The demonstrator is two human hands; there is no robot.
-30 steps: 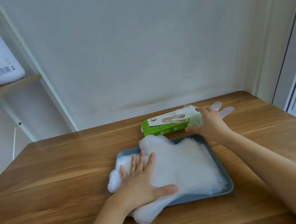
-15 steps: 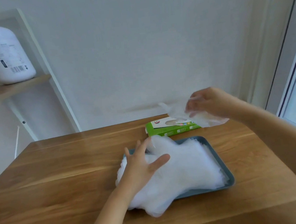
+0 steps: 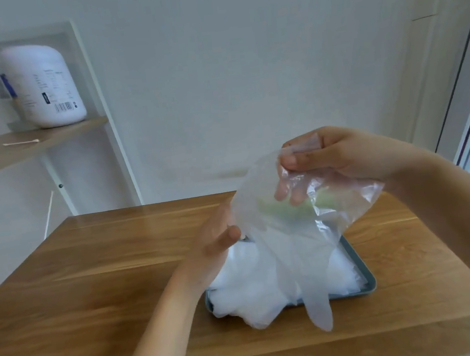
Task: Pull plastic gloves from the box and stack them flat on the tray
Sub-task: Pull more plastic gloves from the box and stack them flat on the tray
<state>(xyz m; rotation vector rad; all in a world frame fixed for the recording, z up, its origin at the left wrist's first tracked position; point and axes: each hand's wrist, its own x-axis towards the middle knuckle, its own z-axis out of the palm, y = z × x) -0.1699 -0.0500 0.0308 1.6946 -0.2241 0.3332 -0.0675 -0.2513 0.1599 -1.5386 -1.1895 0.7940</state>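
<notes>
1. One glove [image 3: 287, 247] hangs in the air over the tray [image 3: 360, 266]; the right hand [image 3: 342, 160] pinches its cuff, thumb and fingers clamped on the film
2. At the glove's left edge is the left hand [image 3: 212, 247], thumb out; its fingers lie behind the film, so I cannot tell whether they grip
3. To do this step well, I judge: catch the loose edge with the left hand, draw the film taut between both hands, lower it fingertips-first onto the stack [image 3: 254, 291], match it to the glove shapes below, then press the air out
4. The stack already overhangs the tray's near left corner, so aim the new glove further right; thin film likely clings and folds, so release only once it lies flat
5. Count: two hands, one glove aloft, one tray, one stack with sheets too merged to count, one box [image 3: 286, 210] seen only as a green blur through the film, one table [image 3: 93, 279]
</notes>
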